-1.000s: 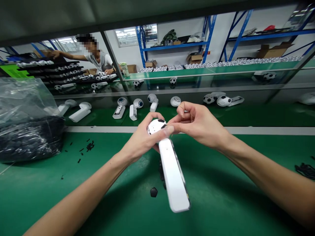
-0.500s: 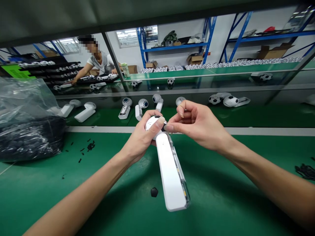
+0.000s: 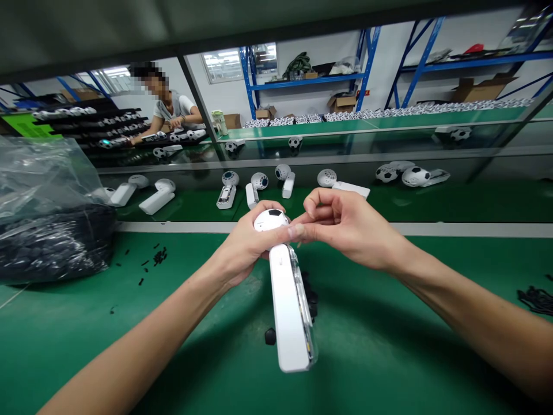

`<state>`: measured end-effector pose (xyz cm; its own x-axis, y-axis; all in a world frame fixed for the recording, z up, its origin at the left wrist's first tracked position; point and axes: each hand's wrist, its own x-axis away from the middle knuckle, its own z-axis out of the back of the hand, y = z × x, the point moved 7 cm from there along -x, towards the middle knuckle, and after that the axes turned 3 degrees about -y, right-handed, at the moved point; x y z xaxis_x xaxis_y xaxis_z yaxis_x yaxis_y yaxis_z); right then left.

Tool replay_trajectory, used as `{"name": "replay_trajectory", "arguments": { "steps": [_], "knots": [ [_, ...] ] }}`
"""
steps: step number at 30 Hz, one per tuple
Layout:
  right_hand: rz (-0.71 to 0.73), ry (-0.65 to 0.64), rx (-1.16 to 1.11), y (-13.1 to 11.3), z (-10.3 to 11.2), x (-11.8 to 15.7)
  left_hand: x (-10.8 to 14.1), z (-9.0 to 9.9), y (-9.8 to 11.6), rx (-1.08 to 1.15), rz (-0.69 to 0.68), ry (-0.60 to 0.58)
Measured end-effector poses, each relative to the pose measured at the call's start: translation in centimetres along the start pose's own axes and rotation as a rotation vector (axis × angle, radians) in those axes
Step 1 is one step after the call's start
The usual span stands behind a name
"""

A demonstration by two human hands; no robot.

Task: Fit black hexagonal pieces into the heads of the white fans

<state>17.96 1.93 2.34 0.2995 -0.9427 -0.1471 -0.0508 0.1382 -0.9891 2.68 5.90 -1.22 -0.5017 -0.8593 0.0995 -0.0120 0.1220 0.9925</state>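
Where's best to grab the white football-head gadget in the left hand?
Probably the long white handle, around its middle, coming from the near side below the left hand. It's a straight bar, easy to wrap, and sticks out clear of the hands, while the round football head is already covered by that hand.

Bright light, soft shadows on the workbench (image 3: 380,357), edges bowed, perhaps slightly blurred.

Left hand (image 3: 244,248) grips the white football-patterned unit (image 3: 287,308) by its ball end (handle toward the green table's (image 3: 380,351) near edge); right hand (image 3: 349,230) curls just beside it.
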Motion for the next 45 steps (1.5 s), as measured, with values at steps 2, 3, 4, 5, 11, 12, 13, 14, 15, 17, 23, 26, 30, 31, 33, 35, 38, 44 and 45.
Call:
{"name": "replay_trajectory", "arguments": {
  "steps": [2, 3, 4, 5, 11, 12, 13, 14, 15, 17, 23, 26, 30, 31, 33, 35, 38, 44, 45],
  "knots": [
    [-0.012, -0.043, 0.006, -0.4, 0.3, 0.0, -0.1, -0.1, 0.0, 0.034, -0.006, 0.005],
    [-0.018, -0.070, 0.009, -0.6, 0.5, 0.0, -0.2, -0.1, 0.1, 0.047, -0.013, 0.010],
    [-0.023, -0.097, 0.014, -0.8, 0.6, 0.0, -0.3, -0.1, 0.1, 0.060, -0.023, 0.018],
    [-0.026, -0.112, 0.023, -1.0, 0.8, -0.1, -0.4, -0.1, 0.1, 0.071, -0.034, 0.028],
    [0.139, 0.053, 0.284, -1.5, 2.5, -0.4, -0.4, -0.3, 0.3, 0.163, -0.090, 0.024],
    [0.156, 0.046, 0.317, -1.3, 2.3, -0.5, -0.3, -0.4, 0.3, 0.175, -0.091, 0.015],
    [0.154, 0.019, 0.328, -0.9, 2.1, -0.6, -0.2, -0.4, 0.3, 0.184, -0.090, 0.006],
    [0.133, -0.025, 0.316, -0.4, 1.7, -0.8, -0.2, -0.5, 0.3, 0.190, -0.088, -0.004],
    [0.101, -0.082, 0.282, 0.1, 1.2, -0.9, -0.1, -0.6, 0.3, 0.194, -0.086, -0.013],
    [0.029, -0.210, 0.178, 1.2, 0.3, -1.1, -0.1, -0.7, 0.4, 0.201, -0.087, -0.022],
    [0.013, -0.319, 0.061, 1.9, -0.7, -1.2, -0.1, -1.1, 0.2, 0.222, -0.053, -0.067],
    [0.084, -0.331, 0.073, 1.5, -0.8, -1.1, -0.2, -1.3, -0.2, 0.219, -0.011, -0.084],
    [0.092, -0.363, 0.060, 1.7, -0.9, -1.3, -0.4, -1.0, -0.3, 0.201, -0.020, -0.030],
    [0.089, -0.361, 0.061, 1.8, -0.9, -1.3, -0.4, -0.9, -0.3, 0.188, -0.029, -0.023],
    [0.089, -0.363, 0.064, 1.9, -0.9, -1.4, -0.4, -1.0, -0.4, 0.160, -0.035, -0.023],
    [0.099, -0.349, 0.080, 2.1, -1.1, -1.4, -0.4, -1.0, -0.4, 0.139, -0.037, -0.008],
    [0.129, -0.276, 0.142, 2.2, -1.4, -1.2, 0.0, -1.2, -0.5, 0.109, -0.027, 0.025],
    [0.192, -0.149, 0.239, 1.5, -1.9, -0.4, 0.8, -1.6, 0.2, 0.045, -0.050, 0.084],
    [0.189, -0.129, 0.252, 1.3, -1.9, -0.3, 0.8, -1.6, 0.2, 0.051, -0.045, 0.080]
  ]
}}
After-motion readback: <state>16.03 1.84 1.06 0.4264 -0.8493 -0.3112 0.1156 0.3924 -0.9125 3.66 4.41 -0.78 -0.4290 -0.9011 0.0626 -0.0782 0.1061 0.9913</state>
